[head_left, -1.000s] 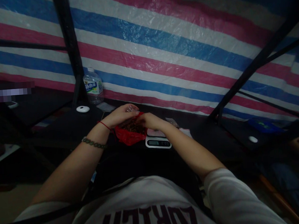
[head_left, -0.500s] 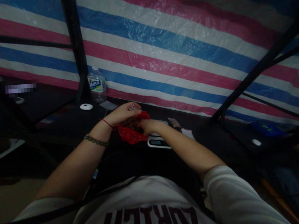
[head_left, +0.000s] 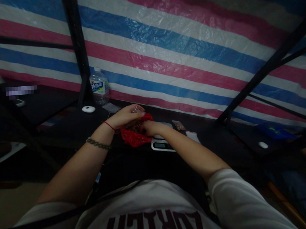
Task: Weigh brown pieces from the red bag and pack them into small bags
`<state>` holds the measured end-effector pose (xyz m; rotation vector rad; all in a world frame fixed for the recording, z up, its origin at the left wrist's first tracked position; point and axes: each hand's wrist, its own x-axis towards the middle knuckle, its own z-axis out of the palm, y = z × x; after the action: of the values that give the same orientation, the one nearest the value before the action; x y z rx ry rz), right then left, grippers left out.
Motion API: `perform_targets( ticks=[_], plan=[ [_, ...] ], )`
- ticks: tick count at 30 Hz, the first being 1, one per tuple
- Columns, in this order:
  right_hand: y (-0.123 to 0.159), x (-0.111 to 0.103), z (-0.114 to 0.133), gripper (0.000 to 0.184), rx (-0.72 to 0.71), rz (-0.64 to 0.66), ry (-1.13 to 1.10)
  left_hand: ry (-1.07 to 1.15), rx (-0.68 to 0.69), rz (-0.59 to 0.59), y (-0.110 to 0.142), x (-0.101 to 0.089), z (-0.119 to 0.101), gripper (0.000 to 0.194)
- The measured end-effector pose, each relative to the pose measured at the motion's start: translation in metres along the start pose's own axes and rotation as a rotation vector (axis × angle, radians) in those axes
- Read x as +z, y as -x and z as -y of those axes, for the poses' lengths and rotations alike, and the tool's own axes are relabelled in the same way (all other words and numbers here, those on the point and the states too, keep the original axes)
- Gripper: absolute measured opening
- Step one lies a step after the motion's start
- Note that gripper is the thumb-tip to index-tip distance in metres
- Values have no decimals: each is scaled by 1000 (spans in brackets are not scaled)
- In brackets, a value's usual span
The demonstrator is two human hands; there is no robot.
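Note:
A red plastic bag [head_left: 135,138] lies open on the black table in front of me, with small brown pieces [head_left: 136,126] inside. My left hand [head_left: 130,114] is over the bag's far left side, its fingers closed on a clear, crinkled piece of plastic [head_left: 137,109] that looks like a small bag. From the right, my right hand [head_left: 152,127] reaches into the red bag with curled fingers; the tips are hidden among the pieces. Partly under my right wrist sits a white digital scale [head_left: 159,145] with a small display.
Right of the scale lie a small clear packet with brown contents [head_left: 178,125] and a white packet [head_left: 192,137]. A clear plastic bottle [head_left: 99,87] and a white oval object [head_left: 88,109] are at left. Black metal posts [head_left: 77,46] stand before a striped sheet [head_left: 163,40].
My right hand has shifted slightly within the red bag, and its fingers sit a little differently among the brown pieces. My left hand has stayed in place.

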<state>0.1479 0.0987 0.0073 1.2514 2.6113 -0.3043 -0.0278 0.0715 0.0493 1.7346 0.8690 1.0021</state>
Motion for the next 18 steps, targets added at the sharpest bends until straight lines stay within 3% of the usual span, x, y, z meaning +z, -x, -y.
perform_targets(
  ticks=[4, 10, 18],
  plan=[
    [-1, -1, -4, 19, -65, -7, 33, -11, -6, -7, 0, 0, 0, 46],
    [6, -12, -14, 23, -109, -103, -93, -33, -15, -3, -2, -1, -1, 47],
    [50, -43, -53, 25, -11, -305, -184, -26, -25, -16, -2, 0, -2, 47]
  ],
)
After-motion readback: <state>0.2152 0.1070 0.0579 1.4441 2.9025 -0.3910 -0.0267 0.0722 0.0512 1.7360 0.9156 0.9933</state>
